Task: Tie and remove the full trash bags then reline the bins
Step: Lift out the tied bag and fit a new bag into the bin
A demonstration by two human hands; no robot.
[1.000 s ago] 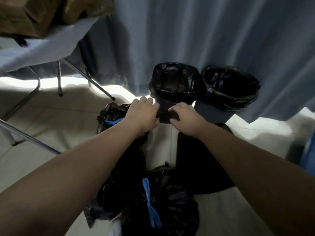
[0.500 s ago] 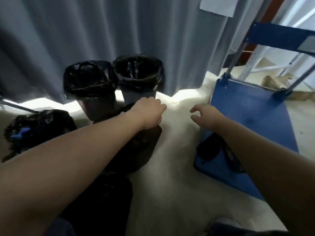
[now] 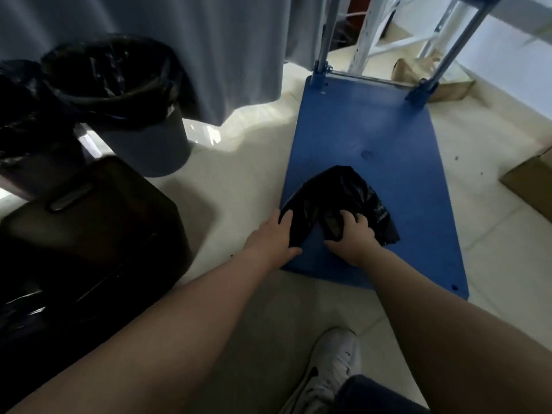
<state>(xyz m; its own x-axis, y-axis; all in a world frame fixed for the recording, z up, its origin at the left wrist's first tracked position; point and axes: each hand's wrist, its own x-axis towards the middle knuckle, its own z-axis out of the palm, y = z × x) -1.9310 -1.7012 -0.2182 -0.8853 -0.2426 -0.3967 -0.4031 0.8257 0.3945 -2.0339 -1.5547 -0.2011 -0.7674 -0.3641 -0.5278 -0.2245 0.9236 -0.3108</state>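
Pale floor [image 3: 239, 189], grey curtain [image 3: 239, 40] far, blue cart [image 3: 373, 138] right. Black bag [image 3: 343, 192] on cart's near end. Left hand [image 3: 274, 237] pinching bag's left edge, right hand [image 3: 352, 237] gripping its middle; lined bins [image 3: 143, 135] far left.

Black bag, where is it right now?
The black bag lies on the blue cart deck, right of centre in the head view, with the left hand and right hand both on it.
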